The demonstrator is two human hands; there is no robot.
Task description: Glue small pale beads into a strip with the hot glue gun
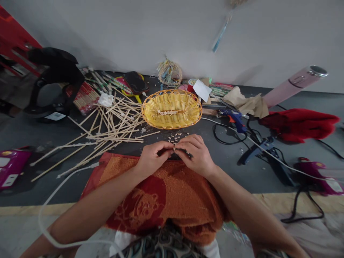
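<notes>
My left hand (154, 157) and my right hand (197, 156) meet over the front of the table, thumbs and forefingers pinched together. Between their fingertips is a tiny pale wooden piece (174, 147), too small to make out in detail. Several short cut wooden bits (176, 136) lie scattered just beyond the fingers. Behind them stands a yellow woven basket (172, 123), with a short row of joined wooden bits (167, 112) inside. An orange and red towel (185, 190) lies under my wrists, over the table edge and my lap.
Left of the basket, long thin wooden sticks (113, 122) lie in a loose pile. To the right are a blue glue gun (235, 120), blue-handled pliers (255, 150), a red cloth (303, 123) and a pink flask (295, 86). A white cable (268, 154) crosses the right side.
</notes>
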